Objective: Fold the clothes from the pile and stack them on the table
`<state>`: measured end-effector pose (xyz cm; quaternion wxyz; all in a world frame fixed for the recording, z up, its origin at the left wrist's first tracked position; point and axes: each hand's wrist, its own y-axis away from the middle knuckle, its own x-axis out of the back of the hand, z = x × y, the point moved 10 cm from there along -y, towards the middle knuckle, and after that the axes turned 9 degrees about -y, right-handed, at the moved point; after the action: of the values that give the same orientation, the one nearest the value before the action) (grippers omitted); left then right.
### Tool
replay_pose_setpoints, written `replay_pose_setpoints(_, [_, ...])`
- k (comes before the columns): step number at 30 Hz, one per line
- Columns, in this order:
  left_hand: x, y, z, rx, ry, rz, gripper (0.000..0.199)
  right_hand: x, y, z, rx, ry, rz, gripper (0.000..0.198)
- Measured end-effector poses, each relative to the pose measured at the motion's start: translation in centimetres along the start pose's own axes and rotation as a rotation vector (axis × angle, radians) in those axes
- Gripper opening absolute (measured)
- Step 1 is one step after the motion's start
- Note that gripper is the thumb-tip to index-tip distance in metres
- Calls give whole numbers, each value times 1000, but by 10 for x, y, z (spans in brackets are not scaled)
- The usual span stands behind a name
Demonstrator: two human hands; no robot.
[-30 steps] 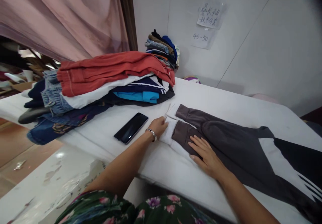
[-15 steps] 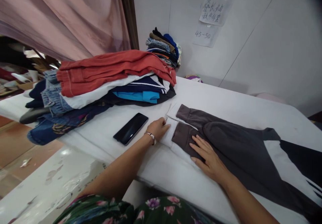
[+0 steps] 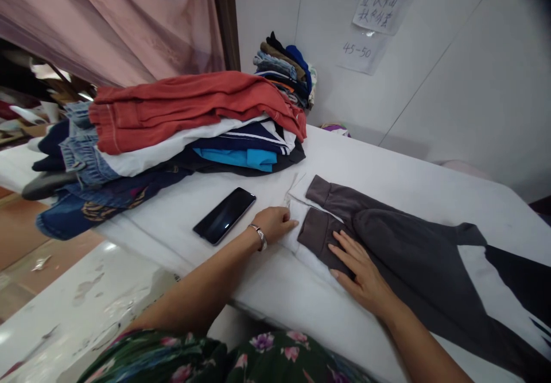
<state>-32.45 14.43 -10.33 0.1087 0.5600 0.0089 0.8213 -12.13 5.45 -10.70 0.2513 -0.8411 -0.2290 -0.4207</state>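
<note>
A dark grey garment (image 3: 404, 239) with white and black panels lies stretched over the white-covered table. Its two ribbed cuffs (image 3: 316, 231) point left, and white cloth (image 3: 299, 206) shows beneath and beyond them. My left hand (image 3: 274, 225) rests at that white cloth, its fingers curled in and the thumb toward the near cuff; whether it pinches the cloth is hidden. Flat on the garment just behind the near cuff lies my right hand (image 3: 359, 271), fingers spread and holding nothing.
Left of my left hand lies a black phone (image 3: 224, 215). Behind it is a heap of clothes, topped by a red garment (image 3: 193, 107). A folded clothes stack (image 3: 284, 70) stands by the wall, below paper signs (image 3: 374, 7). A pink curtain (image 3: 129, 21) hangs at the left.
My left hand has drawn slightly toward me from the white cloth's edge, its fingers curling in more. My right hand stays on the garment. The view has shifted a little.
</note>
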Motion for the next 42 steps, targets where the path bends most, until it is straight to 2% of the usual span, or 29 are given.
replay_pose_setpoints(5, [17,0,0,31,59,156,27,3,0,-3,24,-15,-7,56])
replay_pose_setpoints(7, [14,-1,-4,64,11,132,25,3,0,-5,32,-9,-25,58])
replay_pose_setpoints(12, [-4,-7,-14,110,-102,-23,28,-8,1,-6,28,55,-130,71])
replay_pose_setpoints(15, [-7,-8,-17,121,-105,-51,28,-12,1,-5,20,81,-152,70])
replay_pose_setpoints(23, [-7,-8,-19,140,-127,-62,24,-11,0,-6,22,94,-147,61])
replay_pose_setpoints(26, [9,-7,-21,174,-134,69,21,-11,0,-6,15,100,-145,60])
replay_pose_setpoints(28, [22,-2,-14,165,-100,201,24,-11,0,-7,12,107,-138,60])
replay_pose_setpoints(30, [26,4,3,81,-53,276,32,-11,-1,-8,11,112,-130,60])
replay_pose_setpoints(33, [14,11,33,-82,-33,255,44,-12,-1,-9,3,129,-120,59])
replay_pose_setpoints(35, [4,13,45,-133,-66,239,47,-12,-1,-10,3,147,-114,59])
replay_pose_setpoints(42, [-9,9,51,-160,-106,156,23,-15,-1,-12,36,179,-107,61])
